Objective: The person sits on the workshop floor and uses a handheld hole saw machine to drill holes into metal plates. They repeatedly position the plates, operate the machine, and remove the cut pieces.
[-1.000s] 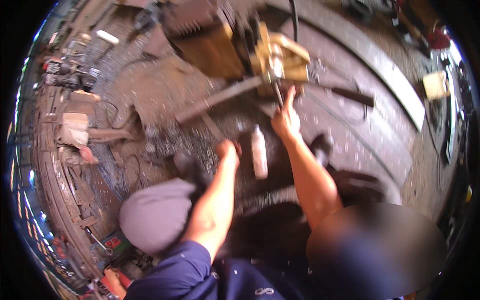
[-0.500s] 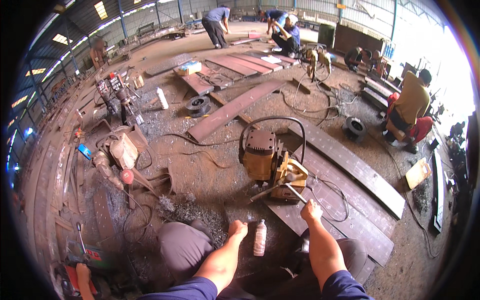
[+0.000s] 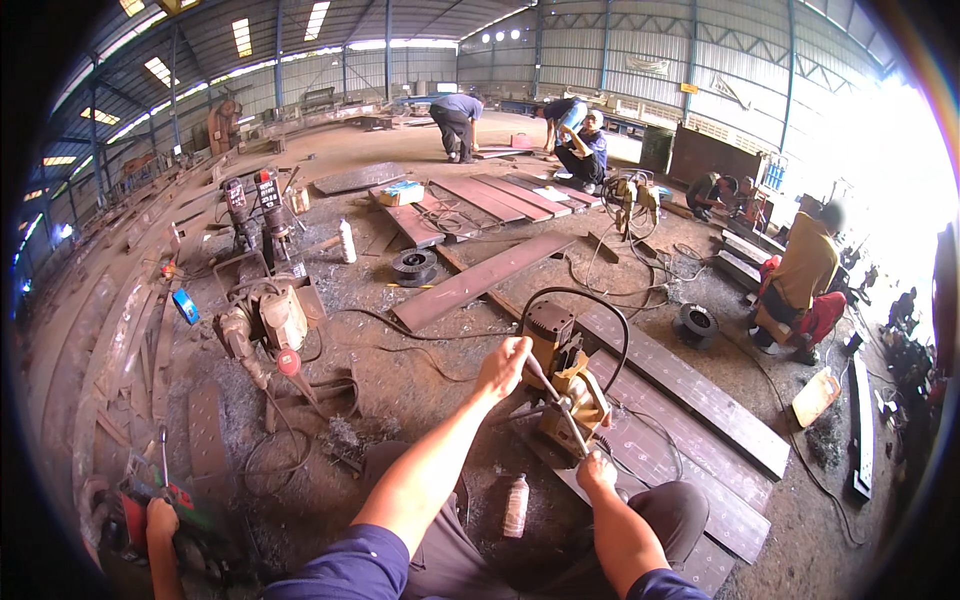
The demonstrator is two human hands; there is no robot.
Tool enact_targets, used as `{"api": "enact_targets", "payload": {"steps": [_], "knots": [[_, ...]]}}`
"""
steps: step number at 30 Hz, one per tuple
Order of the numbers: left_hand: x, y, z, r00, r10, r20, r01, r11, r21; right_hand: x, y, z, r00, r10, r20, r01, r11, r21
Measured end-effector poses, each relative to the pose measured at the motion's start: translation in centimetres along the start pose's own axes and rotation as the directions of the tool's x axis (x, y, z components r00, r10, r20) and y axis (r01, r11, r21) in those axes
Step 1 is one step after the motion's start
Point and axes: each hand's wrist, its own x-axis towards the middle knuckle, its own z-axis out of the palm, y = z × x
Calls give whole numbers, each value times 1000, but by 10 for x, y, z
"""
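Observation:
A yellow and brown magnetic drill [image 3: 572, 395] stands on dark steel plates [image 3: 720, 490] in front of me. My left hand [image 3: 503, 368] is closed around the upper end of a metal feed handle [image 3: 556, 400] on the drill's near side. The handle slants down to the right, where my right hand [image 3: 597, 472] is closed at its lower end. The drill's bit and the spot below it are hidden by the body and handle. Between my knees a clear plastic bottle [image 3: 516, 506] stands on the ground.
Another person's hand [image 3: 161, 520] touches a red and green machine [image 3: 185, 508] at lower left. A second drill [image 3: 280, 318] lies left, near a blue tape roll [image 3: 185, 306]. Black wire spools [image 3: 696, 328] and cables lie about. A person in yellow [image 3: 808, 262] crouches at right.
My left hand has risen from beside my knee onto the handle. The handle has turned, and my right hand has gone lower with it. The view has tilted up.

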Motion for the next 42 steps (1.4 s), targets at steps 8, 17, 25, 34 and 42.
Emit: {"api": "enact_targets", "payload": {"steps": [8,17,25,34,42], "knots": [[29,-7,-7,999,51,20,-54,838,542,-25,-28,-16,992,-76,97,71,996,57],[3,-26,8,992,116,42,-120,829,546,29,38,-68,984,-165,69,174,970,-171],[18,-48,12,986,163,-39,-130,891,435,15,29,-38,994,-110,-19,108,988,-107],[53,-48,10,990,119,-71,-80,909,409,-39,-25,-14,999,-18,-27,21,993,115],[24,-40,25,960,245,138,-278,893,353,25,87,-40,972,-228,-63,216,963,-163]]}}
